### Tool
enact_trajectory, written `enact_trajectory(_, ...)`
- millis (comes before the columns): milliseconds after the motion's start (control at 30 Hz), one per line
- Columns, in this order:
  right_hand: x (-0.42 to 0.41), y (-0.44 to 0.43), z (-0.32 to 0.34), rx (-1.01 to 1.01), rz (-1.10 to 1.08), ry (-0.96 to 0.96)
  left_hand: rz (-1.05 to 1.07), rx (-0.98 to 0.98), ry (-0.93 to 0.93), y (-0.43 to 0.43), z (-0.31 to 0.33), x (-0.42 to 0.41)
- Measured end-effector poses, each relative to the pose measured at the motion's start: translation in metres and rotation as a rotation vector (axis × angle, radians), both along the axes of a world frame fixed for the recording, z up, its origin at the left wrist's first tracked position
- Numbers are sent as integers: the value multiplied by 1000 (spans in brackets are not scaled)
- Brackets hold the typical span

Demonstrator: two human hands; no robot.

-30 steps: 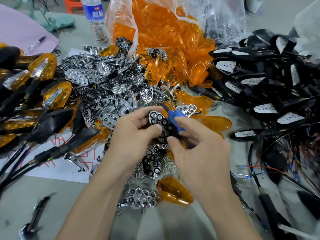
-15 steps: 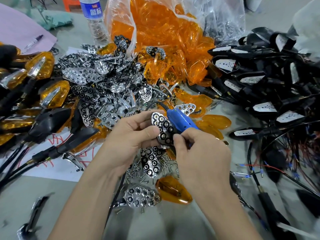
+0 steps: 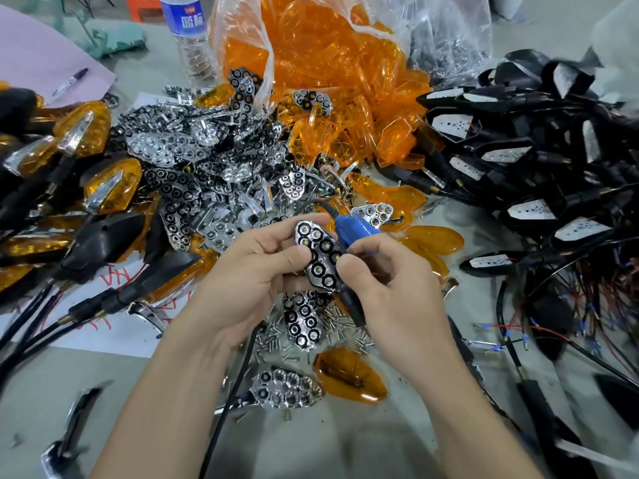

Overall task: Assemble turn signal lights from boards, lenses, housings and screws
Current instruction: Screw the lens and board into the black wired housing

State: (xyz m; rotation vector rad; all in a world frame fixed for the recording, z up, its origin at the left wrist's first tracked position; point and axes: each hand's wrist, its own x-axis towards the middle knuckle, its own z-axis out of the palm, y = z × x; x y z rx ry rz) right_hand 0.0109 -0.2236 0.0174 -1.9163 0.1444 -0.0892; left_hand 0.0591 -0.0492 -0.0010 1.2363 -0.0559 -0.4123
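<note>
My left hand (image 3: pixel 249 271) grips a black housing with a chrome honeycomb reflector (image 3: pixel 320 257) seated on its board, thumb pressing the reflector's left edge. My right hand (image 3: pixel 390 288) pinches the reflector's right edge with thumb and forefinger, and the housing's black stem (image 3: pixel 352 309) runs down under that hand. A blue electric screwdriver (image 3: pixel 352 229) with a black cord lies just behind the piece. Loose screws (image 3: pixel 335 326) are scattered on the table below the hands.
Chrome reflectors (image 3: pixel 193 157) are heaped at centre left, orange lenses (image 3: pixel 328 63) spill from a plastic bag behind. Black housings with boards (image 3: pixel 518 157) and wires pile at the right. Finished amber lights (image 3: pixel 110 188) lie left. One lens (image 3: pixel 349 378) and one reflector (image 3: pixel 287 388) lie near the front.
The reflector and housing tilted to face me more fully. My right hand slid off the blue screwdriver and now pinches the reflector's edge; the screwdriver shows behind.
</note>
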Motion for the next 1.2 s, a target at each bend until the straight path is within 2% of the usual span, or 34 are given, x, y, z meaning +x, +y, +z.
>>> enact_trajectory(200,3,5,-2,250,20,119,-46,124,-41,3,6,-3)
enact_trajectory(467,4,10,-7,330,-64,96,-111,312,-196,-3,13,-8)
enact_trajectory(833,1,16,-6,306,-152,50,39,244,-191,-19,11,-15)
enact_trajectory(1000,-1,20,-6,278,-169,28,61,101,-59,-22,6,-14)
enact_trajectory(1100,-2,21,-9,230,-136,75,218,156,-67,-25,4,-15)
enact_trajectory(1200,-1,19,-8,171,-78,102,278,231,-141,-29,4,-14)
